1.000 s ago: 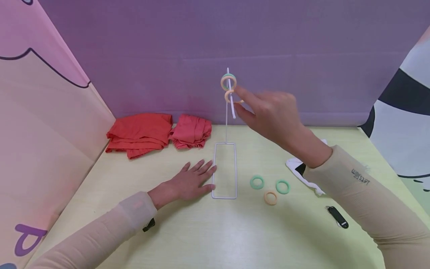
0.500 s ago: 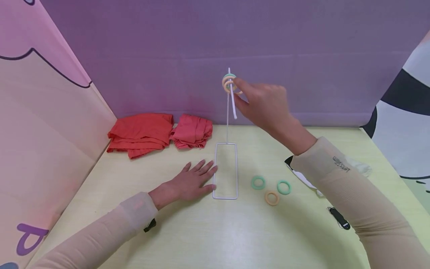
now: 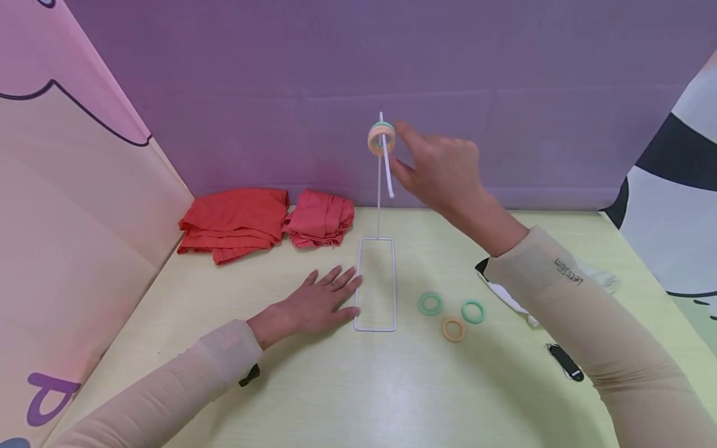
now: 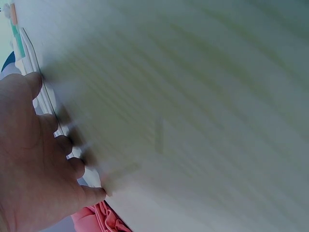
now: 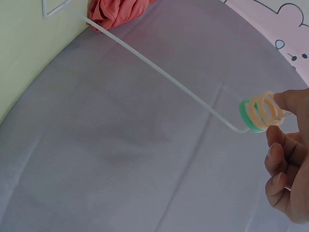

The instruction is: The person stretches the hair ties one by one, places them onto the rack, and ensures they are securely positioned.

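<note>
Rings (image 3: 381,137) threaded on the hooked top of the thin white wire stand (image 3: 376,283) look light, soft and elastic, best pinched at the outer rim, while the stand appears springy and prone to tip. Right hand (image 3: 439,171) has fingertips at the outermost peach ring; left hand (image 3: 313,305) lies flat, fingers straight, against the stand's base frame. Right wrist view alone shows one green and two peach rings stacked (image 5: 259,115); head view alone shows three loose rings (image 3: 451,314) on the table (image 3: 336,386).
</note>
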`<state>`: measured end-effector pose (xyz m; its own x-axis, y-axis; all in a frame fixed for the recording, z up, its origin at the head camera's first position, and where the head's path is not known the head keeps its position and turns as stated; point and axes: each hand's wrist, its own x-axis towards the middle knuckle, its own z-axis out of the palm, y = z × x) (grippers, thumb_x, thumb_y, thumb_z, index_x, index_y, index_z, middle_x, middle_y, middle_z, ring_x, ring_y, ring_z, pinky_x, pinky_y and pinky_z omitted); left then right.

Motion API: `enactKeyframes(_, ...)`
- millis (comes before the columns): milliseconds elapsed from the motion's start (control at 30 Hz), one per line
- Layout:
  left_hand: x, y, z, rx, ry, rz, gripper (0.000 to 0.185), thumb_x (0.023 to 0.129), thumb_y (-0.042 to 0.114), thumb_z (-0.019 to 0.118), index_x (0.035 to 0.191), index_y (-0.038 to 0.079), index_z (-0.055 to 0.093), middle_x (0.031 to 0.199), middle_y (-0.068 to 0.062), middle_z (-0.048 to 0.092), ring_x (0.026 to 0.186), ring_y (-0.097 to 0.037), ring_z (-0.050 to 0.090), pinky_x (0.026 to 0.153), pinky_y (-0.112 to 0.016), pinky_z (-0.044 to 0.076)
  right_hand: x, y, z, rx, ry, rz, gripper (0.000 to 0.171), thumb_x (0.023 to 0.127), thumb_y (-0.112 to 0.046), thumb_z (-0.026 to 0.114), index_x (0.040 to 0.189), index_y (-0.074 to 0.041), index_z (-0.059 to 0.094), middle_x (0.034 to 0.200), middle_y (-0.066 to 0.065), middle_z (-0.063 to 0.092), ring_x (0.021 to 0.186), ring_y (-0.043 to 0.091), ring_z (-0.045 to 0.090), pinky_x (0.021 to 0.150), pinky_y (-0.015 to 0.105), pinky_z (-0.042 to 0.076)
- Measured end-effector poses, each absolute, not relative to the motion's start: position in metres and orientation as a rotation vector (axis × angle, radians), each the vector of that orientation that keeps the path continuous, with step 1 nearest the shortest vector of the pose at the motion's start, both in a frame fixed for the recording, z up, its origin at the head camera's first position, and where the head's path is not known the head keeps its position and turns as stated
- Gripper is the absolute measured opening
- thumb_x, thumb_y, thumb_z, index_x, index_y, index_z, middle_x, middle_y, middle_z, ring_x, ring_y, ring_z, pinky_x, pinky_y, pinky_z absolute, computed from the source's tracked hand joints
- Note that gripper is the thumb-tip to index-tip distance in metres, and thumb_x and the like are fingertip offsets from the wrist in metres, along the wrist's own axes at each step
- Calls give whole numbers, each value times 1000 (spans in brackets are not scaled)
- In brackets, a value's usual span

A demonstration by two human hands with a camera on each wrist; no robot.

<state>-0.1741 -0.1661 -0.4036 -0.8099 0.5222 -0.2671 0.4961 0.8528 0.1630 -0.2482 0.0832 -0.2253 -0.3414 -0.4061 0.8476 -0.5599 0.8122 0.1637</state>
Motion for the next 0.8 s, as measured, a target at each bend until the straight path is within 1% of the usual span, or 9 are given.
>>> enactKeyframes(133,-174,-166,-403,772,2724,129,75,101,62,38,162,28,11,171,3,6,158,-28,3,123,-64,9,-236,91,-225,737,-2024,196,34,93,-36,61,121,-16,65,50,6,48,40,27,41,38,35,22)
enactKeyframes(267,-174,-165,-403,772,2730,124,75,101,62,37,162,27,10,171,3,6,158,-28,2,123,-64,9,-220,104,-233,796,-2165,227,42,91,-44,67,126,-21,67,53,3,56,45,27,51,37,38,28)
enactKeyframes(367,-174,-165,-403,776,2735,128,75,101,62,37,162,27,11,171,3,6,158,-29,3,123,-64,9,-207,117,-248,847,-2345,216,49,87,-49,71,129,-23,68,55,-1,62,48,25,57,37,38,32)
enactKeyframes(467,-175,-164,-403,783,2735,132,75,101,62,37,162,27,11,171,3,7,158,-29,3,123,-64,9,-194,131,-268,883,-2597,145,55,88,-53,70,135,-26,64,51,-5,56,45,19,51,37,34,30)
enactKeyframes(600,-175,-164,-401,788,2735,129,75,101,62,38,162,26,12,171,2,7,158,-29,4,122,-65,9,-180,148,-298,933,-2884,38,58,89,-55,67,140,-28,61,47,-6,44,42,12,41,39,29,25)
enactKeyframes(800,-175,-165,-401,775,2732,124,75,102,61,38,162,26,13,171,2,8,158,-30,4,122,-65,9,-171,162,-333,995,-3054,-10,55,89,-54,67,137,-26,63,51,-5,48,51,12,49,43,28,29)
